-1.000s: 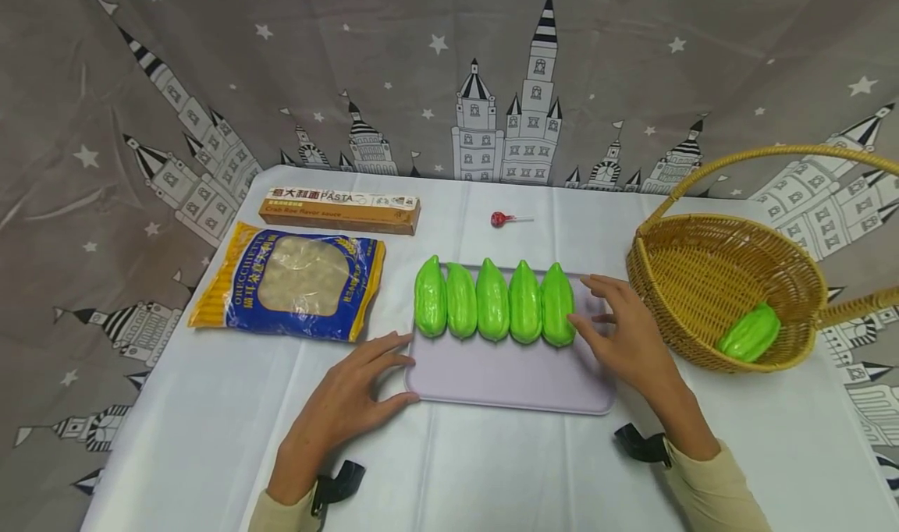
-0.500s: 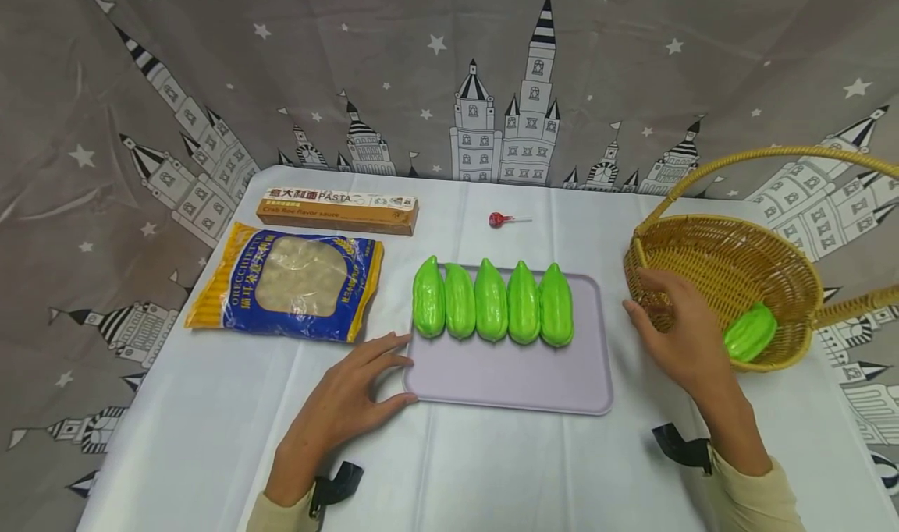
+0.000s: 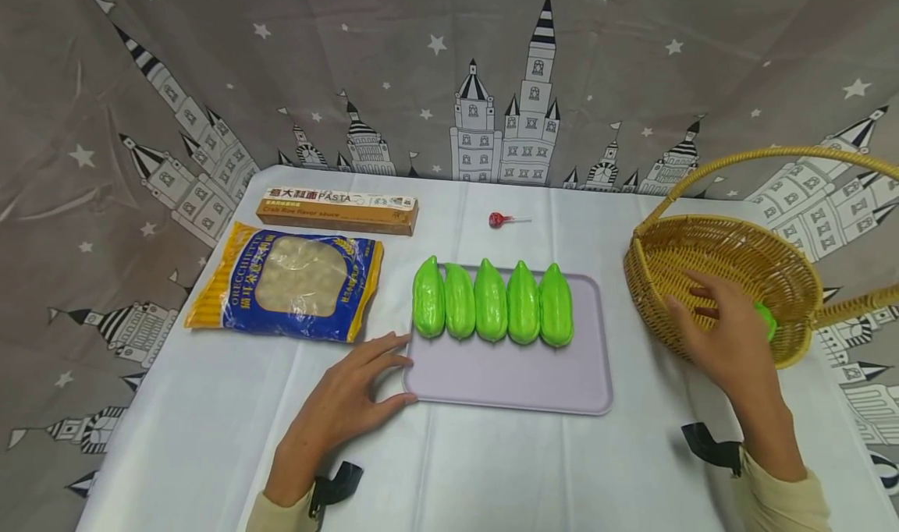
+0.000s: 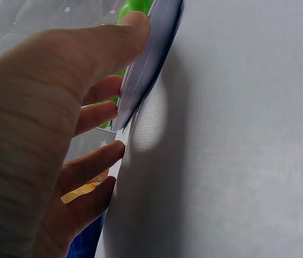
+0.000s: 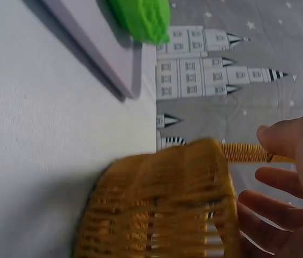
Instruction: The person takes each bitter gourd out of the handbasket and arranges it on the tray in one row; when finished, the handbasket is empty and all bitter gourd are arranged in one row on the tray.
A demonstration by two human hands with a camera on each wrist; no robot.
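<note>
Several glossy green ribbed gourds (image 3: 492, 302) lie side by side along the back half of a pale purple tray (image 3: 506, 377). My left hand (image 3: 344, 399) rests at the tray's left edge, thumb and fingers spread and fingertips right at the rim; the left wrist view shows the thumb on the tray edge (image 4: 150, 59). Over the near side of a woven basket (image 3: 642, 290) at the right is my right hand (image 3: 730, 345), fingers loosely bent with nothing visible between them. Inside the basket, one more green gourd (image 3: 768, 321) is mostly hidden behind this hand.
An orecchiette bag (image 3: 298, 274) lies left of the tray, with a pasta box (image 3: 337, 212) behind it. A red lollipop (image 3: 499, 220) lies at the back. The basket's tall handle (image 3: 787, 151) arches above its opening. A castle-print curtain (image 3: 393, 56) backs the table.
My right hand has moved from the tray's right side, past the basket's left rim, to over the basket, covering most of the gourd inside. My left hand stays at the tray.
</note>
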